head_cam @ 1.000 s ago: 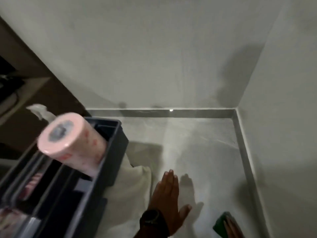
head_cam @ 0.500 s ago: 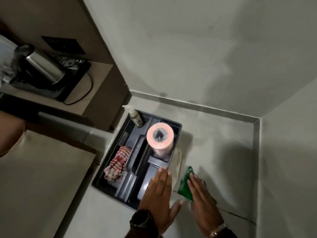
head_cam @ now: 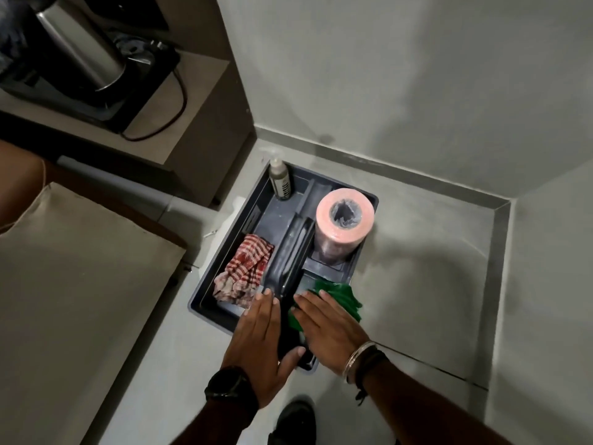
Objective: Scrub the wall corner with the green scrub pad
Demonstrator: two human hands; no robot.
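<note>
While the left hand (head_cam: pixel 261 342) stretches flat over the caddy (head_cam: pixel 276 216), the right hand (head_cam: pixel 327 329) lies flat on the green scrub pad (head_cam: pixel 343 297).

Crumpled green scrub pad (head_cam: pixel 340 297), seemingly over caddy (head_cam: pixel 205 295)

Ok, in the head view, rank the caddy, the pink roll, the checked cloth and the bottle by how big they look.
1. caddy, largest
2. pink roll and checked cloth: about alike; the roll stands up nearer the camera, so I won't rank them
3. bottle, smallest
</note>
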